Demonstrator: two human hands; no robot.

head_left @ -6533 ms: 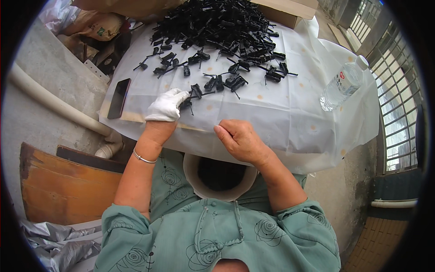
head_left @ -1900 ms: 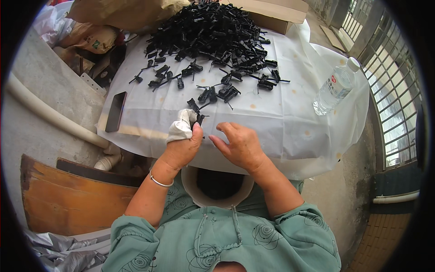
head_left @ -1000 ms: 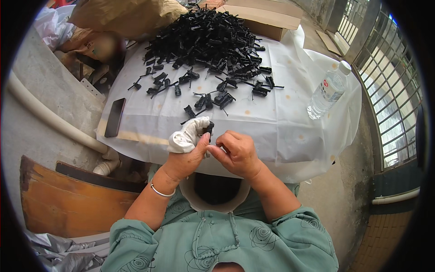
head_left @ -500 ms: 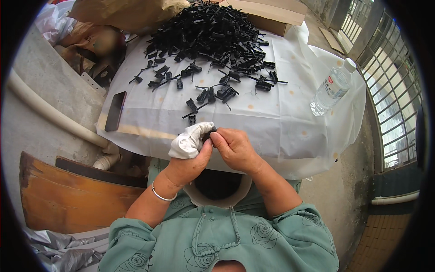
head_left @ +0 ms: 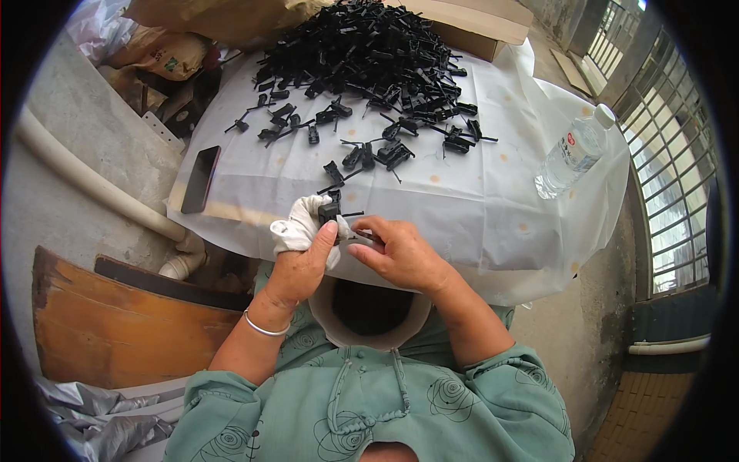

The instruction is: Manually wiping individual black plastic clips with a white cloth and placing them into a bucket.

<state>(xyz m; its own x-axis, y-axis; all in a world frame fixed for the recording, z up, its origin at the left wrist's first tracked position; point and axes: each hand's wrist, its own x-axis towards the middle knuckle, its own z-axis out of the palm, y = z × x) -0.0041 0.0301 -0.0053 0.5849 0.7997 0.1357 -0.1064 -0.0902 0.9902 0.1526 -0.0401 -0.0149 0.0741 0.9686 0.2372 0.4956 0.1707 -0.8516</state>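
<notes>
My left hand point(head_left: 302, 266), with a white cloth point(head_left: 296, 225) wrapped about its fingers, grips a small black plastic part point(head_left: 330, 212) between thumb and cloth. A thin black stem sticks out of that part to the right. Close beside it is my right hand point(head_left: 402, 250), its thumb apart from the bent fingers. A dark sliver shows by those fingertips, too small to make out. Beyond both hands, several similar black parts point(head_left: 360, 154) lie loose on the table, in front of a large heap of black parts point(head_left: 358, 58).
A pale plastic sheet covers the table point(head_left: 454, 204). On it are a phone point(head_left: 201, 181) at the left and a clear water bottle point(head_left: 573, 158) at the right. Behind the heap sits a cardboard box point(head_left: 469, 35). A round bucket point(head_left: 327, 319) with a dark inside stands below my hands.
My hands have moved apart; the right has drawn off to the right with its thumb and fingers parted. The black part, earlier mostly hidden between them, now shows in my left hand.
</notes>
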